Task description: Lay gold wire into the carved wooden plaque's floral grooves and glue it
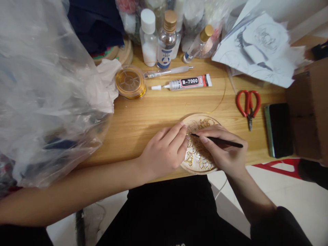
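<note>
A round wooden board [183, 166] carries a flower pattern on its pale face, partly outlined in gold wire [205, 165]. My left hand [167, 147] lies over the board's left side, fingers close together and bent a little, the tips on the pattern; its thumb is hidden. In my right hand [228, 150] are slim black tweezers [225, 141], gripped like a pen. Their tip points left and meets the pattern right beside my left fingertips. Any small piece at the tip is too small to make out.
Behind the board lie a B-7000 glue tube [189, 82], a pen [169, 72] and a gold wire spool [130, 82]. Bottles [166, 44] stand farther back. Red-handled pliers [248, 106] and a phone [278, 130] lie right; a plastic bag [51, 85] bulges left.
</note>
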{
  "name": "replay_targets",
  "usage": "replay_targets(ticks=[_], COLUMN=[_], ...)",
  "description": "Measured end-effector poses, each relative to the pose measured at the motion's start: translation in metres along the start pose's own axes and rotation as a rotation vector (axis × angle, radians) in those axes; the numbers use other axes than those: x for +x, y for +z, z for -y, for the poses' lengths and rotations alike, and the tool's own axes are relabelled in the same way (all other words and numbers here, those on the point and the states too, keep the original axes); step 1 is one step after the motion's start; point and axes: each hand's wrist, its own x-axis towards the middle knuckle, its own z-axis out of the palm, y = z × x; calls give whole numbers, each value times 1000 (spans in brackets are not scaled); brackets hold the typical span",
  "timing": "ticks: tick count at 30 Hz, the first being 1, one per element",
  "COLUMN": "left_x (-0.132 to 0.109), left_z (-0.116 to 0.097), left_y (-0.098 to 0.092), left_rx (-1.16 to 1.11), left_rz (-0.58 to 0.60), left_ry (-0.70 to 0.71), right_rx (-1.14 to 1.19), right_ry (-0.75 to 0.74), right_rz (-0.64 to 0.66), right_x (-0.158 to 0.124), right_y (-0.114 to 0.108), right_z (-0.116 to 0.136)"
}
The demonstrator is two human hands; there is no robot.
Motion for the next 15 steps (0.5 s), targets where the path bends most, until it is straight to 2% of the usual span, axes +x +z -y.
replay_targets(ticks=[15], left_x=[0], left_z=[0], left_y=[0], left_rx=[2], left_rz=[-8], left_ry=[4], right_rx=[32], right_ry=[10], right_rz=[-13], right_x=[-1], right_y=[0], right_z=[-2])
